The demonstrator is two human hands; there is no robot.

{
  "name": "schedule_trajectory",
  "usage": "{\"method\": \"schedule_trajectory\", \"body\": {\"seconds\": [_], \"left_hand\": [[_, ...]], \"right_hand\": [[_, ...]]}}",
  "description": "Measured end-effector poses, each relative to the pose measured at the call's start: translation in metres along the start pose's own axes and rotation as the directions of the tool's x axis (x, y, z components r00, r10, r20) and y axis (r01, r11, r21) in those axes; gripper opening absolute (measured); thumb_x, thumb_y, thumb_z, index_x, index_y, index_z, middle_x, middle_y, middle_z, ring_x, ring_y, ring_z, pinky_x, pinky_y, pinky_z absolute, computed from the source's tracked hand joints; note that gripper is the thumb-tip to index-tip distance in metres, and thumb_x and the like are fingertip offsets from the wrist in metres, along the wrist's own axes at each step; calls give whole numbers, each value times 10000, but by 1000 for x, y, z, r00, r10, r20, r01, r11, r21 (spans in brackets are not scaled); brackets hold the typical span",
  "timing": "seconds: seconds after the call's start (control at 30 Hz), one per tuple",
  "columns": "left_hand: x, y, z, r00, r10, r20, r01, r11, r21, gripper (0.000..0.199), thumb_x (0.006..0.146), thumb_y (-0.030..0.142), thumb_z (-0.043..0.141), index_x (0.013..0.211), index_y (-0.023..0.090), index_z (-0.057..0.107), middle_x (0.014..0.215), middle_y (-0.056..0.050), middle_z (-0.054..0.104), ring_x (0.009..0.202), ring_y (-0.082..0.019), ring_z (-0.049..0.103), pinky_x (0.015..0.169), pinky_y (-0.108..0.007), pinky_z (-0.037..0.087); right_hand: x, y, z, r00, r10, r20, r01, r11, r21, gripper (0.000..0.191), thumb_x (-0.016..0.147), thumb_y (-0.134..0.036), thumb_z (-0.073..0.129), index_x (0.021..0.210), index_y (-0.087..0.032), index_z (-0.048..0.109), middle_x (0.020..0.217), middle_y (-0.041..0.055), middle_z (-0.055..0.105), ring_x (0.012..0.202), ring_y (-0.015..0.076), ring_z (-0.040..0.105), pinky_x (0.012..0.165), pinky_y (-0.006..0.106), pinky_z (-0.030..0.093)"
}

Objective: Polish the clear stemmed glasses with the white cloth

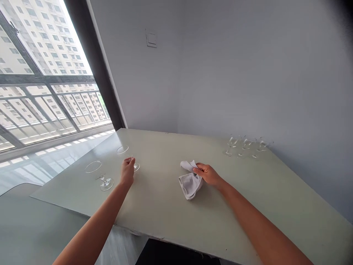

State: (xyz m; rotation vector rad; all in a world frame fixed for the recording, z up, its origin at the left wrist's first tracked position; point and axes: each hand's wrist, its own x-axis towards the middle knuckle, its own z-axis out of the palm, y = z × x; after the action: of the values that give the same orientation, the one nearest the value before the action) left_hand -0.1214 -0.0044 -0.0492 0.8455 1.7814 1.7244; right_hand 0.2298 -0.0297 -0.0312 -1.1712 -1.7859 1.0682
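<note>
My left hand [128, 170] is closed around the stem of a clear wine glass [136, 167], whose round foot shows to the right of the fingers. The rim of that glass appears above and to the left of the hand. A second clear wine glass [107, 184] stands on the table, nearer to me and left of my left wrist. In my right hand [207, 173], a pale grey cloth [190, 185] is pinched between thumb and fingers. It hangs in folds over the table's middle, apart from the glasses.
Several clear stemmed glasses [244, 147] stand together at the table's back right, by the wall. The pale table [165, 217] has its front edge close to me. A grey surface [35, 224] lies at the left, and a window with railings [49, 99] is beyond.
</note>
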Motion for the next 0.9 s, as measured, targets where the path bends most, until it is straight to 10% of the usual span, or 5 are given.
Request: {"method": "schedule_trajectory", "body": {"seconds": [0.33,0.5,0.63,0.77,0.9], "left_hand": [[-62,30,83,800,33,599,6,998,-63,339,722,479,526,836,159,524,694,-34,611,658,-141,572,632,-283,452],[-94,23,107,604,-61,795,180,982,-61,359,713,496,534,826,156,532,508,38,502,474,-101,519,570,-265,459],[-114,9,104,544,33,839,-202,975,93,296,713,430,531,578,166,542,430,9,491,397,-104,462,444,-224,366],[-118,2,93,569,144,810,-488,852,191,317,663,330,580,408,189,458,410,-11,473,419,-122,443,492,-246,343],[-111,5,88,443,316,839,-770,613,176,204,763,362,516,652,218,608,542,-44,558,546,-157,511,648,-277,372]], "right_hand": [[13,-28,-19,794,489,-361,-48,642,765,146,685,-315,619,667,-183,560,561,14,562,567,175,559,529,297,461],[8,-44,-5,735,-57,-676,192,973,127,209,799,-389,510,746,-198,579,713,26,588,731,195,574,653,332,464],[6,-42,25,770,-620,-149,419,669,-614,194,841,-268,460,936,-237,626,1074,63,596,1106,256,461,964,448,312],[12,-22,48,760,-629,163,518,435,-736,256,847,-216,429,1037,-222,601,1032,73,624,1083,243,476,1020,476,221],[16,-17,46,848,-529,11,369,575,-730,238,852,-248,396,831,-198,628,864,81,633,874,208,532,881,396,352]]}}
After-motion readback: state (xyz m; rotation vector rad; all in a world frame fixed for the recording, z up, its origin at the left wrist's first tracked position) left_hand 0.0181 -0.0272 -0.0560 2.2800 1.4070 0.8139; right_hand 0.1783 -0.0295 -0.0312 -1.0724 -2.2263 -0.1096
